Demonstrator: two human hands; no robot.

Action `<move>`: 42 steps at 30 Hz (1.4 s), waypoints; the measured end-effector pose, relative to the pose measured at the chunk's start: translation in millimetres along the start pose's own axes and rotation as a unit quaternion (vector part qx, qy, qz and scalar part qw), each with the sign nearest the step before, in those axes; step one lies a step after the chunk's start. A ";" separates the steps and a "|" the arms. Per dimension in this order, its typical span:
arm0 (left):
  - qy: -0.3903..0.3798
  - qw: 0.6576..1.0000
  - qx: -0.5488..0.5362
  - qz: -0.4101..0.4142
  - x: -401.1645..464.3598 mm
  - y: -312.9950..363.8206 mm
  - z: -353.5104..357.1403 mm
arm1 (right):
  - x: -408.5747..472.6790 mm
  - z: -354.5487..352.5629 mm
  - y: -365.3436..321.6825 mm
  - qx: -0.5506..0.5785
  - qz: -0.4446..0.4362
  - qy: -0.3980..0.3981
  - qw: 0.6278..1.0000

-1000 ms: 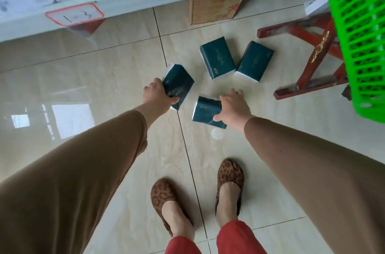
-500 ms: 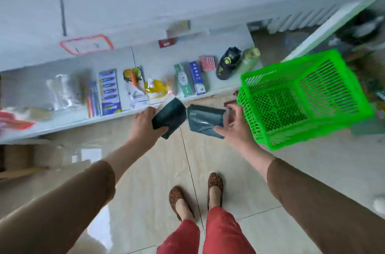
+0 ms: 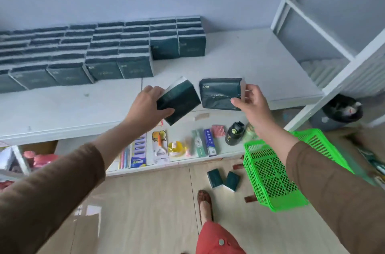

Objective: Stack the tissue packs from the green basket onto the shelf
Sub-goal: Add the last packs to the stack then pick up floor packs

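My left hand grips a dark green tissue pack, tilted, above the front edge of the white shelf. Just to its right, my right hand holds a second dark green pack by its right end. Several rows of the same packs stand stacked along the shelf's back left. Two more packs lie on the floor below. The green basket sits low at the right, partly behind my right forearm, and looks empty inside.
A lower shelf carries small goods: boxes, a yellow item, a black bottle. A white frame rises at the right of the top shelf, with a dark bin behind it. My foot stands on the tiled floor.
Both hands picked packs off the floor and lifted them up to the top shelf level. The view rose from the floor to the shelf with its stacks.
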State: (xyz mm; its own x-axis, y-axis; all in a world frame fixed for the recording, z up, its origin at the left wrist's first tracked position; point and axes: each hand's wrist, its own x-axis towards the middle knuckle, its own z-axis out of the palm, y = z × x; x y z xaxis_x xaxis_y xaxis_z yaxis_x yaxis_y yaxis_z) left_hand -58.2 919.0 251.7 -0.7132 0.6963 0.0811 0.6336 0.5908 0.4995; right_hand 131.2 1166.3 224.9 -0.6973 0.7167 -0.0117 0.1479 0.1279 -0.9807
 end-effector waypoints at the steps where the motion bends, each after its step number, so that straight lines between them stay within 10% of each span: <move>1: 0.000 1.000 0.010 0.004 16.8 -0.2 -3.3 | 15.5 3.1 -1.5 0.010 0.006 -0.005 1.000; 21: 0.007 0.915 0.404 0.018 285.5 -47.5 3.0 | 267.8 63.8 23.2 -0.090 0.000 -0.051 0.995; 42: 0.030 0.960 0.279 0.017 219.0 -38.3 16.1 | 224.1 88.4 27.4 -0.127 0.017 -0.061 0.990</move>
State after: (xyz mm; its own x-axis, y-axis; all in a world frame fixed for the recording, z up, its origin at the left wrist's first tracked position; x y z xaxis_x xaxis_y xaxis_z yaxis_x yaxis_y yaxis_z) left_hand -233.8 1055.4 236.4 -0.6939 0.7050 0.1464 0.7077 0.7052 -0.0418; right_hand -83.0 1269.9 178.2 -0.7662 0.6375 -0.0815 0.3324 0.2846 -0.8992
